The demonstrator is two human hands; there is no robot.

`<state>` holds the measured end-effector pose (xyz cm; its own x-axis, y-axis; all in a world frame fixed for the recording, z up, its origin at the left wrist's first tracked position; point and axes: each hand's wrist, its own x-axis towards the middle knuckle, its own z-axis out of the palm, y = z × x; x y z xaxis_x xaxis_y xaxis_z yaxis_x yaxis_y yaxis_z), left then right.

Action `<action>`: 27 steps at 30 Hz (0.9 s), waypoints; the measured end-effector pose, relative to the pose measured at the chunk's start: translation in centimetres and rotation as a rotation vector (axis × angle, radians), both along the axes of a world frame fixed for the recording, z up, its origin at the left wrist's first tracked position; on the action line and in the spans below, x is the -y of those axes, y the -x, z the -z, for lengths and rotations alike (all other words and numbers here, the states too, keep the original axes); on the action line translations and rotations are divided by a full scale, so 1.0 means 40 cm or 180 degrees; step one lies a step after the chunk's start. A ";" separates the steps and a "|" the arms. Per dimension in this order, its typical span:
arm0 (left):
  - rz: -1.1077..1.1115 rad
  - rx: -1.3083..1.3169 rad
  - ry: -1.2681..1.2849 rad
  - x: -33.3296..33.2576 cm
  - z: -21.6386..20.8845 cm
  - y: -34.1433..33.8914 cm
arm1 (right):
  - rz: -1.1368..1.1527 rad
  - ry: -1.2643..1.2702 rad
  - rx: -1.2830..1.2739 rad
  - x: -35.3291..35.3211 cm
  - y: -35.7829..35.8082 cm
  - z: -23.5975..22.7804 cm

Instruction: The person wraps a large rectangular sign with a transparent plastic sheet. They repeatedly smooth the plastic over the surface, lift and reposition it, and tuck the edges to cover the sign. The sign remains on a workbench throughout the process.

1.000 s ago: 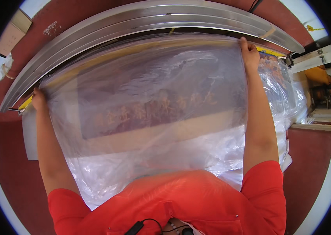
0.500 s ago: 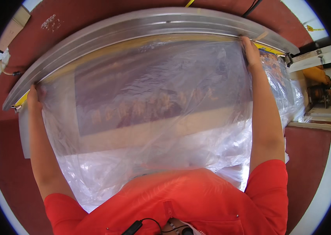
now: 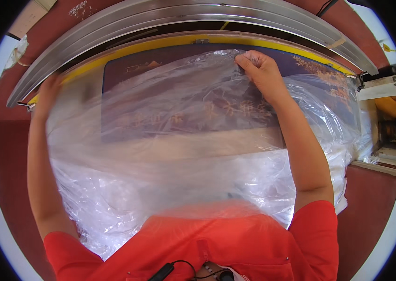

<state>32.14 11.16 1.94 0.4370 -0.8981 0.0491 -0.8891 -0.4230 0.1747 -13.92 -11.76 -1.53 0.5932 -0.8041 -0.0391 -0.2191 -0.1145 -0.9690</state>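
Observation:
A clear plastic sheet (image 3: 160, 178) drapes in folds toward my body. Through it shows a dark purple panel (image 3: 137, 70) with gold lettering and gold patterns, on a yellow-edged flat surface. My right hand (image 3: 261, 70) pinches the sheet's far edge above the panel, right of the middle. At the far left my left hand (image 3: 48, 96) is smeared by motion, beside the left end of the yellow edge strip (image 3: 85, 68). Its fingers and whatever they may hold cannot be made out.
A long silver metal bar (image 3: 179, 14) spans the far side, a dark gap between it and the yellow strip. At its right end is a pale bracket arm (image 3: 383, 89), with orange machinery (image 3: 390, 110) beyond. The floor (image 3: 8, 168) is dark red.
The metal bar has moved away from the yellow strip, baring a gap. My right hand has gone left from the bar onto the sheet's edge. Sheet has come off the panel's upper corners.

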 end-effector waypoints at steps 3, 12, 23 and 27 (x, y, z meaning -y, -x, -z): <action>0.0700 -0.1968 0.0339 0.279 -0.030 0.505 | 0.0050 -0.0002 0.0134 0.003 0.013 0.003; 0.1460 -0.3522 -0.1199 0.091 0.002 0.560 | 0.0880 0.2466 -0.2643 0.087 0.343 -0.070; -0.0896 -0.0051 0.0343 -0.477 0.143 -0.154 | -0.0401 0.3289 -0.2568 -0.015 0.158 -0.042; -0.1558 0.0396 0.0649 -0.487 0.155 -0.031 | -0.0927 0.3100 -0.2464 -0.124 0.134 -0.085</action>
<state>33.38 30.65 -4.25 0.7815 -0.5580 0.2790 -0.6159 -0.7613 0.2026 -19.30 -6.80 1.88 0.8382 -0.5398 0.0777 -0.5334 -0.8411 -0.0893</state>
